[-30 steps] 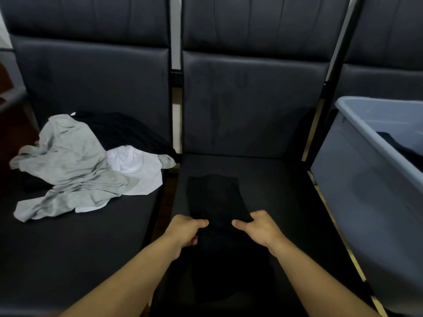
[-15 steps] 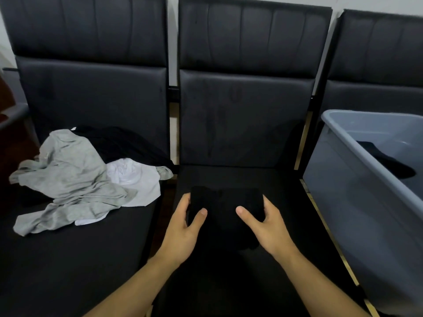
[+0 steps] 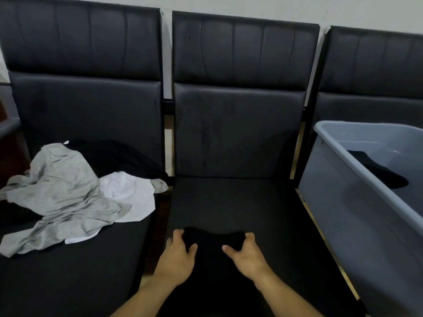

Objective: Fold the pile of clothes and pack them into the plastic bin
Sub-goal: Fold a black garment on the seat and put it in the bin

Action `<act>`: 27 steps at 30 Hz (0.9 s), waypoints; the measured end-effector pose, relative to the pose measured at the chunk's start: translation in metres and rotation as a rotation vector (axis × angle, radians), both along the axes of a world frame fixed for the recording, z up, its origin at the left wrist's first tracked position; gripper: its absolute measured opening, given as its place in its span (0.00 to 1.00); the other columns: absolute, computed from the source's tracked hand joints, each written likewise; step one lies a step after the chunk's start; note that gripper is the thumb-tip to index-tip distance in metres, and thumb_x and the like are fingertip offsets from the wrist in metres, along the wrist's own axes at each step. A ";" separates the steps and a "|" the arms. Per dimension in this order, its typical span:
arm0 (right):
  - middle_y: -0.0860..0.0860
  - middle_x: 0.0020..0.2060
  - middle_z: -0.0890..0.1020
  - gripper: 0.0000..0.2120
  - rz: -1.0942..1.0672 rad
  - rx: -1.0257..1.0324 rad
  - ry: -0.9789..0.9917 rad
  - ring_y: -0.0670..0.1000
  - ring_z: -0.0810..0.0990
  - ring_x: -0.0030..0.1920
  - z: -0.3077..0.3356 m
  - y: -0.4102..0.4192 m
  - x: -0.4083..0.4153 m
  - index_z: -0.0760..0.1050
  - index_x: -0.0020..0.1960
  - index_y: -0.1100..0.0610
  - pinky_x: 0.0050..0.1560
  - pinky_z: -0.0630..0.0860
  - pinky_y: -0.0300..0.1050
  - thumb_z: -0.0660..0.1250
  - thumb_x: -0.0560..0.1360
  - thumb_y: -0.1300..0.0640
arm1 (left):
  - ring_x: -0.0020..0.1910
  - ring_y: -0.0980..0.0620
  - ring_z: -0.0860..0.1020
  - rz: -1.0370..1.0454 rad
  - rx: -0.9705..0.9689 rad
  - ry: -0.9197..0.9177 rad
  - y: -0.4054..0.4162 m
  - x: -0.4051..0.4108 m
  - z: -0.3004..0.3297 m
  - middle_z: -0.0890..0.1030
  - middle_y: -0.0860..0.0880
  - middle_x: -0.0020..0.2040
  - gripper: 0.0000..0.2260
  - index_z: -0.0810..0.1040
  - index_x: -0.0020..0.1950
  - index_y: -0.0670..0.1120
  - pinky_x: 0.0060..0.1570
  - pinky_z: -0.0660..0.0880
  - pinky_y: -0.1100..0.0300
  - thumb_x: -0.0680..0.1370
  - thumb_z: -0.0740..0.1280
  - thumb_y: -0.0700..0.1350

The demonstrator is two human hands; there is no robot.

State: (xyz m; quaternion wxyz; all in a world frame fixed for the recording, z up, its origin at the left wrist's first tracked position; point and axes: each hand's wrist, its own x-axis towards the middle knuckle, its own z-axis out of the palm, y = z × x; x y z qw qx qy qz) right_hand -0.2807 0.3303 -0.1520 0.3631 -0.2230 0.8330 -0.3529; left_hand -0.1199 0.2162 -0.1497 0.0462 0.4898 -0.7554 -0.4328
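Note:
A folded black garment point(image 3: 214, 241) lies near the front of the middle chair seat point(image 3: 231, 202). My left hand point(image 3: 177, 257) grips its left end, fingers curled over the far edge and thumb on top. My right hand point(image 3: 246, 255) grips its right end the same way. A pile of clothes lies on the left chair seat: a grey garment point(image 3: 61, 197), a white one point(image 3: 128, 197) and a black one point(image 3: 114, 156) behind them. The grey plastic bin point(image 3: 357, 202) stands on the right, with a black garment point(image 3: 377, 172) inside it.
Three black padded chairs stand side by side against a pale wall. The left seat point(image 3: 68, 277) shows bare cushion in front of the pile. A narrow gap separates the left and middle seats. The bin's near wall rises close to the middle seat's right edge.
The black garment went from a long strip to a short folded bundle. Both hands moved from its near end to its far edge and now grip its two ends. The view tilted upward.

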 end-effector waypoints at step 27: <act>0.54 0.78 0.54 0.26 0.638 0.408 0.535 0.60 0.52 0.78 0.014 -0.009 0.036 0.56 0.80 0.44 0.72 0.65 0.55 0.54 0.84 0.41 | 0.72 0.48 0.64 -0.583 -0.493 -0.427 0.013 -0.020 0.003 0.62 0.47 0.74 0.19 0.63 0.75 0.49 0.65 0.67 0.54 0.83 0.56 0.42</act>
